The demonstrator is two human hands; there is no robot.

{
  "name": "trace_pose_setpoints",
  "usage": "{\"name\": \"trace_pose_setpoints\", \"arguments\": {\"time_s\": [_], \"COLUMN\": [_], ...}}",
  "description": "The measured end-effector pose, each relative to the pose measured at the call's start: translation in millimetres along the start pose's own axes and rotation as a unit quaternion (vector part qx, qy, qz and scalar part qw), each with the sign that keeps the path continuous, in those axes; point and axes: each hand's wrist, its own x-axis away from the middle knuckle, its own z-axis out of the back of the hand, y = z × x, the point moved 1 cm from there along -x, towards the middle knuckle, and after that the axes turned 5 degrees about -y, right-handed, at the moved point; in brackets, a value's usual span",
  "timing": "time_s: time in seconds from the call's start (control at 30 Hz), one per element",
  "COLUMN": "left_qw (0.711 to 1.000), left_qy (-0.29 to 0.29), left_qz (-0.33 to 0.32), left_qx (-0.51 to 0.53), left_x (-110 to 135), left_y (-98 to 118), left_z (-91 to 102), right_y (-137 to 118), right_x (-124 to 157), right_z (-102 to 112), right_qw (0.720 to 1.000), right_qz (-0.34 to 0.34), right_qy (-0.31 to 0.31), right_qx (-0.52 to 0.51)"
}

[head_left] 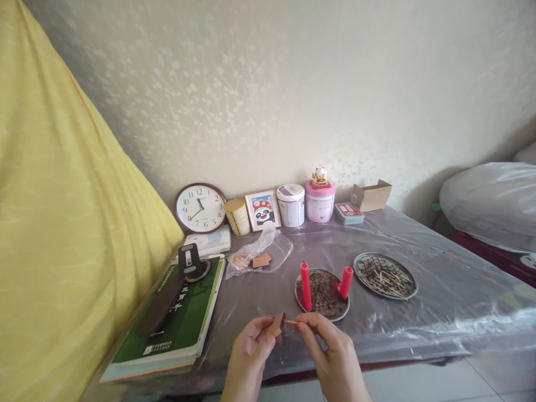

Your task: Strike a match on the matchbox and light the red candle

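Between the thumb and fingers of my left hand (250, 347) is a small matchbox (277, 325), its dark side facing right. My right hand (325, 341) pinches a matchstick (290, 321), whose far end meets or nearly meets that dark side. Just beyond my hands lies a round metal plate (324, 304) with a dark, stained surface. On it stand two red candles: a taller, upright candle (306, 287) at the left and a shorter, slightly tilted candle (345, 282) at the right. I see no flame on either.
Right of the candles, a second plate (363, 261) bears many used matchsticks. Behind lies a clear plastic bag (282, 251) with small boxes. Books (196, 329) and a black object (163, 307) are at the left. A clock (200, 208), tubs (290, 206) and a carton (372, 196) line the wall.
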Motion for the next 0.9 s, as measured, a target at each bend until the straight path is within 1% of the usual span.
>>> {"name": "trace_pose_setpoints", "arguments": {"time_s": [0.13, 0.33, 0.43, 0.53, 0.6, 0.73, 0.8, 0.87, 0.9], "left_qw": [1.0, 0.999, 0.999, 0.999, 0.998, 0.999, 0.999, 0.999, 0.999], "left_qy": [0.001, -0.006, 0.011, 0.035, 0.038, 0.014, 0.012, 0.001, -0.012], "left_qz": [-0.004, -0.013, -0.018, -0.03, -0.035, -0.025, -0.023, -0.035, -0.045], "left_qx": [-0.022, -0.031, -0.028, -0.026, -0.025, -0.03, -0.035, -0.034, -0.027], "left_x": [0, -1, 0, -1, -2, -5, -4, -1, 1], "left_y": [-2, -3, -3, -3, -4, -8, -10, -12, -12], "left_z": [0.0, -2.1, -2.1, -0.3, 2.6, 11.1, 12.7, 10.4, 8.3], "right_y": [-2, 4, 3, 0, -4, -10, -9, -3, 2], "right_x": [0, 1, 1, 0, 1, 3, 4, 3, 2], "right_z": [1, -1, 0, 3, 4, 3, 2, 0, -1], "right_qw": [1.0, 1.0, 1.0, 0.998, 0.997, 0.992, 0.988, 0.988, 0.99], "right_qz": [0.026, 0.013, 0.013, 0.032, 0.059, 0.122, 0.149, 0.145, 0.123], "right_qy": [-0.002, 0.007, 0.019, 0.038, 0.03, 0.0, -0.013, -0.025, -0.028], "right_qx": [0.015, 0.001, 0.01, 0.024, 0.03, 0.033, 0.038, 0.05, 0.055]}}
